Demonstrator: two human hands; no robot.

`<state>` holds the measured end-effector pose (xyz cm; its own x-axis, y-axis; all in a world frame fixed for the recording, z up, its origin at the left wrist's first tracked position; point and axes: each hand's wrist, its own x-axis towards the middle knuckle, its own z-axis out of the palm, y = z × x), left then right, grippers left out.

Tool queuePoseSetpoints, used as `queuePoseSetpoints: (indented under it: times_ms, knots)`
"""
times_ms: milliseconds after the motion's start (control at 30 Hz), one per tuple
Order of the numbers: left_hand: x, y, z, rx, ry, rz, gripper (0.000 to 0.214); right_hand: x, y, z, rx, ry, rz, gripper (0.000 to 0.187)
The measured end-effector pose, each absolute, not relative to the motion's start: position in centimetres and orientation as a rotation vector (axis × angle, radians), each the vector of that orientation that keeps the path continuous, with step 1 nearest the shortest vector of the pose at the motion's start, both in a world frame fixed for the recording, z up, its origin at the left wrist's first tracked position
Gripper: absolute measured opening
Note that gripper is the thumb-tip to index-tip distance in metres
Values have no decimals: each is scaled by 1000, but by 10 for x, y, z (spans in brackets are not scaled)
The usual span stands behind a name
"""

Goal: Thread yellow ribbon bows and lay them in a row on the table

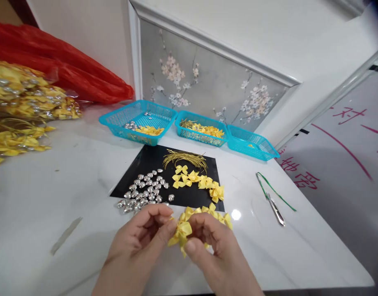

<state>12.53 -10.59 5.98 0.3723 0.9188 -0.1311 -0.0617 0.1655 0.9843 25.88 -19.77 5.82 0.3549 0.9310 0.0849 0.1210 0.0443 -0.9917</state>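
Both hands meet near the table's front edge and pinch a small yellow ribbon bow (182, 233). My left hand (139, 240) grips it from the left with curled fingers. From the right, my right hand (212, 246) presses its thumb on the bow. Just beyond lies a black mat (152, 158) with a heap of silver heart beads (145, 191), a row of yellow bows (198, 181) and a bundle of gold wires (185, 157). More bows (207, 211) lie at the mat's front edge.
Three turquoise baskets (115, 121) stand behind the mat against a flowered panel, holding bows and beads. Bags of finished yellow pieces (25, 96) and a red bag (68, 70) lie at the left. Small snips with a green cord (275, 207) lie at the right.
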Motion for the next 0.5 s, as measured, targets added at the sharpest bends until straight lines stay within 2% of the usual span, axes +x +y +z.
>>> queuePoseSetpoints:
  times_ms: [67,133,233,333,500]
  knots:
    - [127,-108,63,1175,928,859,28,251,-197,56,-1409,-1008,760,16]
    - [128,-110,66,1100,914,831,33,248,-197,55,-1401,-980,738,27]
    - [127,-113,69,873,841,728,36,248,-197,54,-1323,-961,856,36]
    - [123,-114,68,754,844,680,37,250,-198,54,-1263,-941,924,39]
    - [118,-114,68,1007,952,765,50,249,-199,52,-1284,-917,885,37]
